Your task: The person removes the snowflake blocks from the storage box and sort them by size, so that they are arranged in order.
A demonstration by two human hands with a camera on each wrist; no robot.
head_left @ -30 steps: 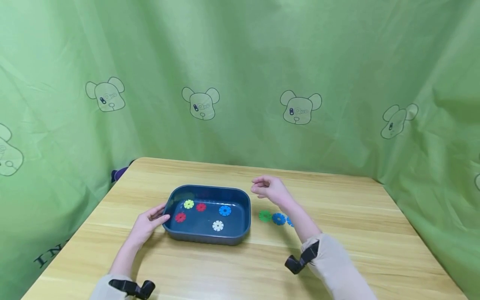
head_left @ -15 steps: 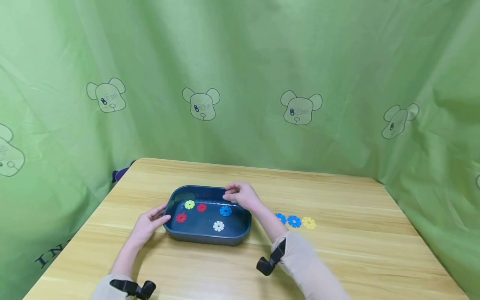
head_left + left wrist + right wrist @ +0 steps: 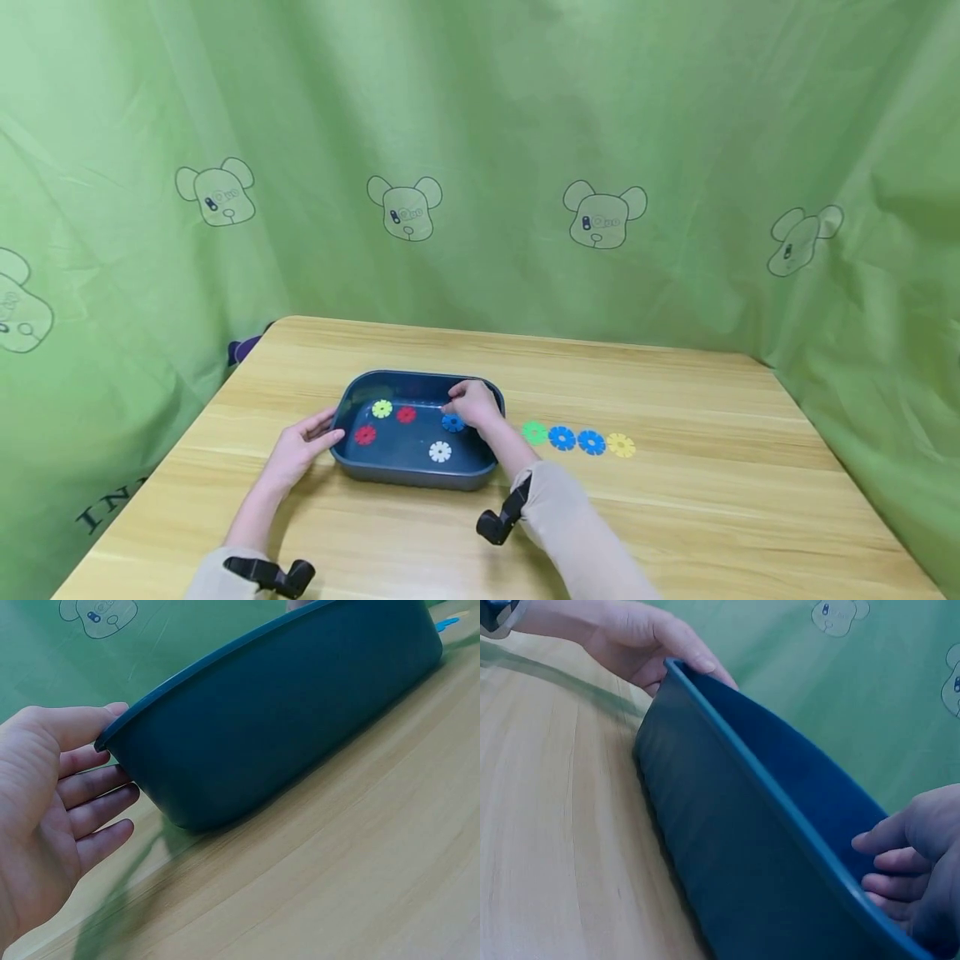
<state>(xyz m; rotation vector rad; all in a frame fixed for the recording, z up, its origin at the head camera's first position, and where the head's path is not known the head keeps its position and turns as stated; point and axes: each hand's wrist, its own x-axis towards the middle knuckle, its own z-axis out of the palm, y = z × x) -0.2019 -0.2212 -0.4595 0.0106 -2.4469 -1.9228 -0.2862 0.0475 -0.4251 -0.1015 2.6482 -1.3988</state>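
Observation:
My left hand (image 3: 294, 450) grips the left end of a dark blue basin (image 3: 408, 479), thumb over the rim and fingers outside, as the left wrist view also shows. Inside the basin lie notched plastic snowflake discs: a yellow disc (image 3: 382, 408), two red discs (image 3: 406, 414), a white disc (image 3: 440, 452) and a blue disc (image 3: 452, 422). My right hand (image 3: 476, 406) reaches down inside the right part of the basin, its fingers loosely bent right by the blue disc. In the right wrist view, nothing shows between those fingers (image 3: 896, 889).
On the wooden table (image 3: 712, 500), right of the basin, a row of discs lies flat: a green disc (image 3: 535, 432), two blue discs (image 3: 562, 438) and a yellow-orange disc (image 3: 620, 445). A green curtain (image 3: 487, 275) hangs behind the table.
My right hand has moved left from above the table beside the basin, over its rim and down inside. The left hand stays on the basin's left end.

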